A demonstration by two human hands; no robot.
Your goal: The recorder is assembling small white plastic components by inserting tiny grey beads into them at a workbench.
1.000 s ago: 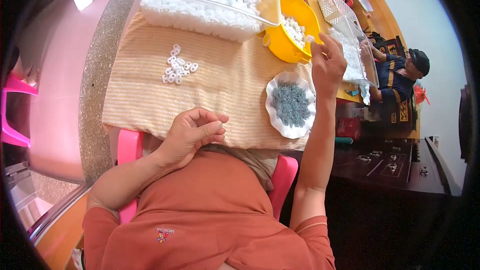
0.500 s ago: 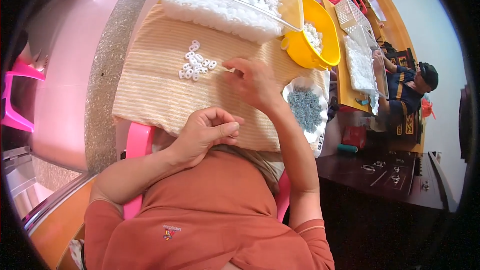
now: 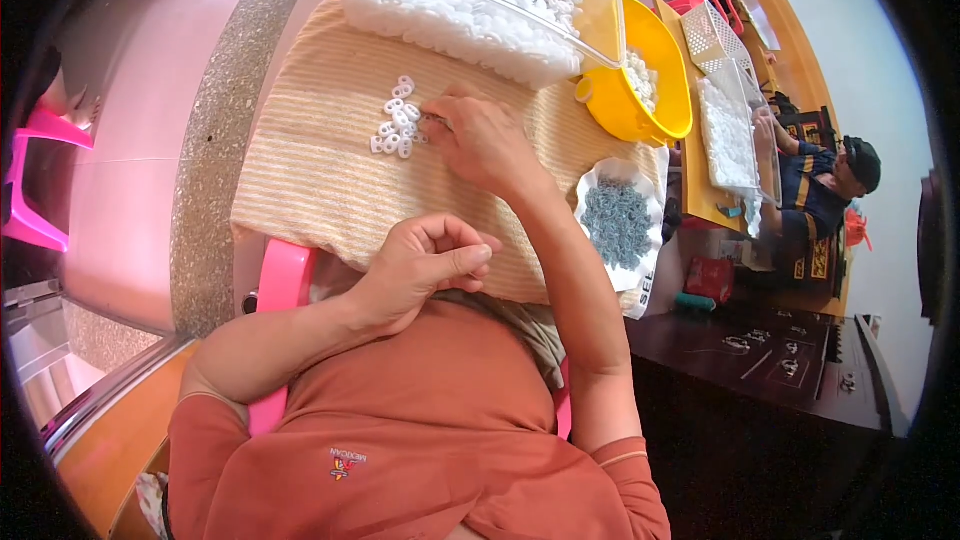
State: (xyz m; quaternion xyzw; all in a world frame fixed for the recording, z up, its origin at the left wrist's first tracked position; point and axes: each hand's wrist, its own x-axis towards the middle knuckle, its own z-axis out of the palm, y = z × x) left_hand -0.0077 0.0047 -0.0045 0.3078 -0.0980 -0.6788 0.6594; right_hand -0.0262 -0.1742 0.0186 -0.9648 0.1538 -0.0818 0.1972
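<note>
My right hand [image 3: 485, 140], fingertips pinched together, touches the white rings [image 3: 397, 127] lying just left; my left hand [image 3: 430, 265] rests curled nearer me.

Small white ring-shaped pieces [image 3: 396, 118]: about a dozen, lying flat in a loose cluster on the striped tan cloth [image 3: 320, 160], toward its far left part; the cluster's right edge touches the right hand [image 3: 482, 140] fingertips
</note>
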